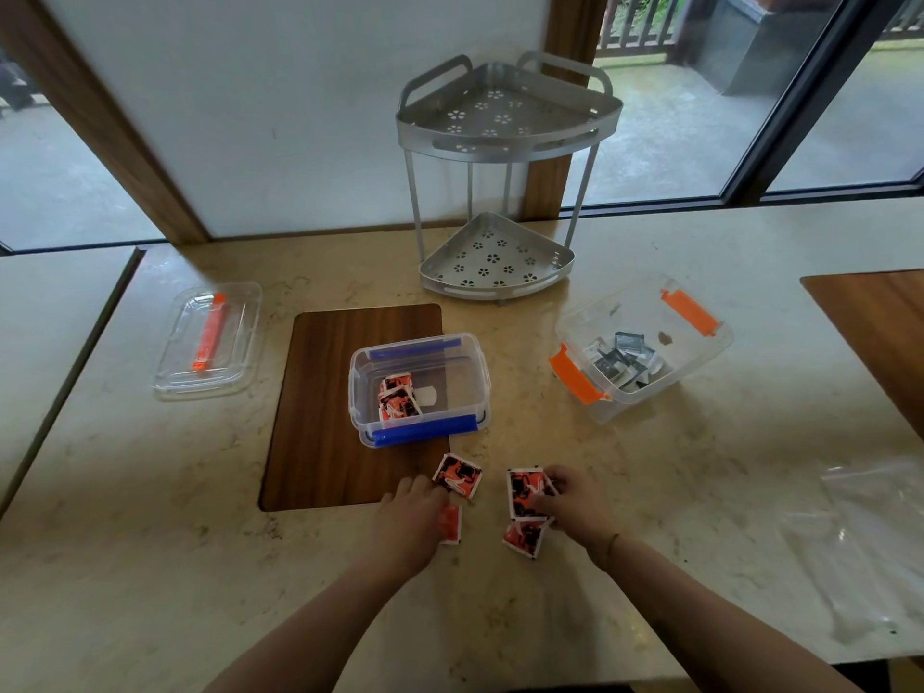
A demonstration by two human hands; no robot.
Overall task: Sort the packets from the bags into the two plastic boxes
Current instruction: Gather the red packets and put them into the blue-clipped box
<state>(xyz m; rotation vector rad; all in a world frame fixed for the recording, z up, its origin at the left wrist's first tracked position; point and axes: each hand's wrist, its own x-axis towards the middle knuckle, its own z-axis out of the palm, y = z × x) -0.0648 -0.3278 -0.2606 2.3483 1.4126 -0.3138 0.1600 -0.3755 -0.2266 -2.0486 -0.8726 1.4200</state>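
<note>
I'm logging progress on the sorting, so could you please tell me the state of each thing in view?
Blue-latched box: open, red packets inside.
Orange-latched box: open, grey packets inside.
Clear lid: off, lying flat on the counter.
Corner rack: upright, both shelves bare.
Plastic bag: lying flat, looks emptied.
Loose red packets: on the counter, unsorted.
Left hand: resting on packets.
Right hand: gripping a red packet.

Orange-black packets (pixel 457 475), blue-latched box (pixel 419 387), orange-latched box (pixel 645 345).

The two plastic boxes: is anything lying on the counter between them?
No. In the head view, the stretch between the blue-clipped box and the orange-clipped box is bare marble counter.
</note>
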